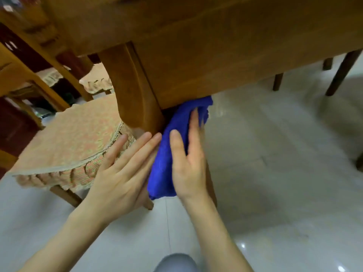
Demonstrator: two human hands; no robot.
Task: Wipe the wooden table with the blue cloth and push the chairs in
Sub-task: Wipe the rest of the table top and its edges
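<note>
Blue cloth against table leg, right hand pressing flat, left hand flat alongside

- The wooden table fills the top of the view, seen from low down at its corner leg.
- Below and to the right of the table lies a glossy pale tiled floor, crossed by a thin grout line.
- Small bright light spots glint on the tiles in front of the table.
- Left of the table stands a chair with a frilled, floral seat cover.
- A second chair, covered alike, sits behind it.
- Dark wooden legs stand beyond the table's right end.
- Dark red furniture lies farthest left.
</note>
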